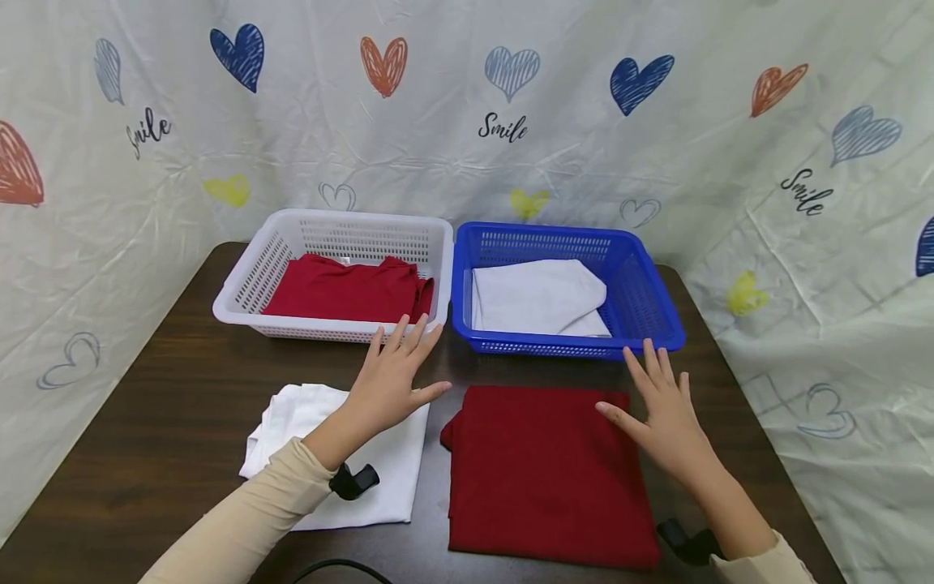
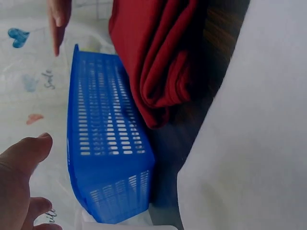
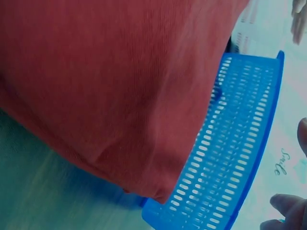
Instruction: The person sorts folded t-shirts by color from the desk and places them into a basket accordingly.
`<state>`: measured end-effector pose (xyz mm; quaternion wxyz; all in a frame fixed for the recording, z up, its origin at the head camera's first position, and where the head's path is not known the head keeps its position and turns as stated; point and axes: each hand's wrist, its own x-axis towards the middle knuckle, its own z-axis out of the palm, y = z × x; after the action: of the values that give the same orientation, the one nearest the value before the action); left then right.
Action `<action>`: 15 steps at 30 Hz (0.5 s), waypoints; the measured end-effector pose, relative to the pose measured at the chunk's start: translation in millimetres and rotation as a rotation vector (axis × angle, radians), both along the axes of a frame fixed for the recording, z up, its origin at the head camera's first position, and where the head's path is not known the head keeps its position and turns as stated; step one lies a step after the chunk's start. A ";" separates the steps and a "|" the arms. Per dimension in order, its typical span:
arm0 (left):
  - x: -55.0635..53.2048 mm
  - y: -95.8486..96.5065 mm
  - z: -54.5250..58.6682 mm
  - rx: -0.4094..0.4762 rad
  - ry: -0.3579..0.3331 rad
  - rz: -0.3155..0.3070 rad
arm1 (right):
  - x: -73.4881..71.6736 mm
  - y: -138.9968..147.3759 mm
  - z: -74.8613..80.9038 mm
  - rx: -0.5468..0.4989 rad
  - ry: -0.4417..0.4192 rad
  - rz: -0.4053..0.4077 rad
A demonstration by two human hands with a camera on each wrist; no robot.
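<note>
I see on the table [image 1: 146,405] a white basket [image 1: 314,324] and a blue basket [image 1: 525,344], side by side. In front lie the folded red cloth [image 1: 547,478] and, left of it, the folded white cloth [image 1: 390,478]. Left hand [image 1: 390,380] and right hand [image 1: 662,410] hover near them, fingers spread wide.

Around the middle of the dark brown wood-grain table [image 1: 160,405], a slim lane is running from 9 to 3 o'clock, with the straight-fingered left hand [image 1: 394,385] hanging over it. The rectangular white perforated plastic basket [image 1: 292,322] is blocking at 11 and the rectangular blue perforated plastic basket [image 1: 540,345] at 1, their rims leaving hardly any gap. A narrow slot is opening at 6, between the folded white fabric [image 1: 379,478] at 7 and the thick folded red fabric [image 1: 547,478] at 5. Wider room is lying at 9.
</note>
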<state>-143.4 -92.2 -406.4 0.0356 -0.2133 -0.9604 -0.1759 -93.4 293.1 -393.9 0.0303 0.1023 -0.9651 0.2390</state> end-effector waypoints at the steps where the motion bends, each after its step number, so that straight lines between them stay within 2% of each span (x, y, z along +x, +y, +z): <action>1: 0.7 0.8 -0.8 0.000 0.004 -0.007 | 1.2 -0.3 0.2 -0.010 -0.015 0.003; 7: 7.0 7.7 -3.1 0.016 0.013 -0.049 | 7.5 -1.0 0.8 -0.039 -0.081 -0.010; 15: 17.5 14.3 -3.8 0.042 -0.020 -0.091 | 18.0 1.0 -1.4 -0.124 -0.149 -0.012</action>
<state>-125.9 -77.9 -410.2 0.0227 -0.2543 -0.9460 -0.1997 -75.5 294.1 -395.4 -0.0340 0.0765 -0.9486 0.3052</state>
